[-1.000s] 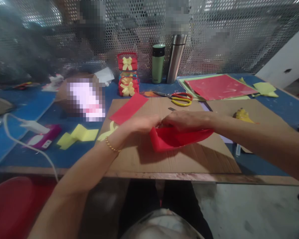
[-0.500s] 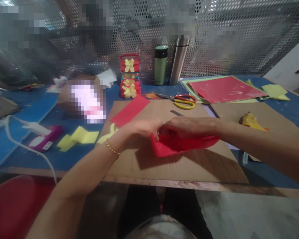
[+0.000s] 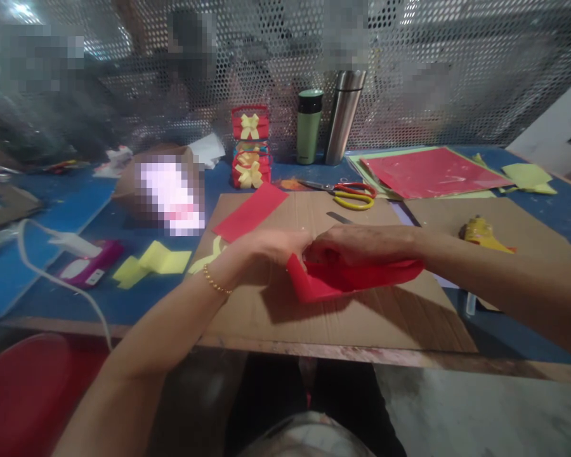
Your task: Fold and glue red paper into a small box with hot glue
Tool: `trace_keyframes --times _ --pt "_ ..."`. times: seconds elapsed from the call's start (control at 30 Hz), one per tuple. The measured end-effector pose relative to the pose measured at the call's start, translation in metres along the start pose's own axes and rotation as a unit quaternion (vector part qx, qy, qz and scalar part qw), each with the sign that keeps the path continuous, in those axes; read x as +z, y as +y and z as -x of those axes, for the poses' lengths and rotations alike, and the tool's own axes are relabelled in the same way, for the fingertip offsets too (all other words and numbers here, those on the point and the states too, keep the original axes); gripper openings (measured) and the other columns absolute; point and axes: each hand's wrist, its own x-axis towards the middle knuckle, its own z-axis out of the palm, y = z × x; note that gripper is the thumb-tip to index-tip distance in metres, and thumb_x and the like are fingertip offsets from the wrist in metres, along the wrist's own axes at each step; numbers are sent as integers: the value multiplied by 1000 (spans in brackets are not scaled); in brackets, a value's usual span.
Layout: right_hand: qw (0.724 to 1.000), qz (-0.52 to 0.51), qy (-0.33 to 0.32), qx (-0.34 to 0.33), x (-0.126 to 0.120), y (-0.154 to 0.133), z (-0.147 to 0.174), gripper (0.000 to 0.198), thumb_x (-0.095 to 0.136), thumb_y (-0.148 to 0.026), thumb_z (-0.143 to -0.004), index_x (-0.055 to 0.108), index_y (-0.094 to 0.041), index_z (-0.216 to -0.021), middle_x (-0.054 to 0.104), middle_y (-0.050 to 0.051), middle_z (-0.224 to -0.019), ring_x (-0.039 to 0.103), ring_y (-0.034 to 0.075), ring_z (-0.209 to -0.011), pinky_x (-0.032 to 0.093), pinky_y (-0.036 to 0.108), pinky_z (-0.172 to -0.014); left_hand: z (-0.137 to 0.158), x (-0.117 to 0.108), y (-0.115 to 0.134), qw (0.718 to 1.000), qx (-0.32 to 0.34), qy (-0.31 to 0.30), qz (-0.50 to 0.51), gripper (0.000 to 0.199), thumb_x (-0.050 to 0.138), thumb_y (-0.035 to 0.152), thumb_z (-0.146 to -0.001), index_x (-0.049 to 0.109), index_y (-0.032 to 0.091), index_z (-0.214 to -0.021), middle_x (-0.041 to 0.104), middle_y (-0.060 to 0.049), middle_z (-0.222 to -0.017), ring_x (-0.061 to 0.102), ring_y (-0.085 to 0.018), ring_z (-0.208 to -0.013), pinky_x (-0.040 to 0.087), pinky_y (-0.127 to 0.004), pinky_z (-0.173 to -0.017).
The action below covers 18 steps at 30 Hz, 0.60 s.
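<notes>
Both hands meet over a folded red paper piece (image 3: 356,279) held above the brown cardboard sheet (image 3: 352,327). My left hand (image 3: 285,246) pinches its left end, where a flap stands up. My right hand (image 3: 345,244) is closed on the far edge, its fingertips partly hidden behind and inside the fold. A flat red paper strip (image 3: 252,211) lies on the cardboard beyond my left wrist, next to a pale yellow paper bow (image 3: 212,254). Just past my right hand shows a metal blade (image 3: 339,217), its other end covered by the hand.
Scissors (image 3: 352,195), a green tumbler (image 3: 309,127), a steel flask (image 3: 345,117) and small red boxes with bows (image 3: 250,149) stand or lie at the back. A yellow glue gun (image 3: 485,235) and red sheets (image 3: 438,171) are right; a purple power strip (image 3: 91,263) with a cable is left.
The hands stay almost in place on the red paper. Its left flap leans a little more outward to the left; the whole view has shifted slightly.
</notes>
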Motion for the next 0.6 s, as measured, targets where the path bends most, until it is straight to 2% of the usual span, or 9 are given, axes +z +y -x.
trace_keyframes --times 0.17,0.3,0.43,0.5,0.6 --pt "1000 -10 -1 -23 0 -1 0 29 52 -2 -80 71 -17 -95 74 7 -97 61 17 -79 41 26 -67 11 -8 14 998 -8 -49 24 34 75 41 -68 66 15 -88 61 -2 -77 51 -16 -70 39 -29 -63" --pt "999 -24 -22 0 2 1 -2 23 53 -8 -85 72 -19 -94 74 6 -95 63 18 -80 41 27 -68 27 -10 22 999 -44 -5 14 39 66 56 -81 58 17 -76 58 -2 -73 51 -15 -66 36 -28 -60" --pt "999 -18 -23 42 1 1 -2 24 53 -9 -86 73 -21 -96 74 8 -96 66 20 -84 43 28 -68 40 -8 27 997 -15 63 32 40 53 49 -92 49 18 -66 48 1 -66 41 -12 -61 29 -28 -57" --pt "998 -15 -22 50 0 -2 -1 23 55 -10 -85 72 -21 -93 74 7 -93 65 20 -81 44 29 -67 42 -6 30 997 4 64 41 39 51 43 -92 47 18 -63 44 2 -64 38 -11 -60 28 -28 -57" --pt "998 -10 -19 58 -3 -8 1 18 57 -12 -87 72 -21 -91 73 8 -93 65 20 -79 44 29 -66 38 -2 34 999 16 36 36 38 50 40 -92 49 18 -62 43 2 -63 39 -11 -60 28 -29 -59"
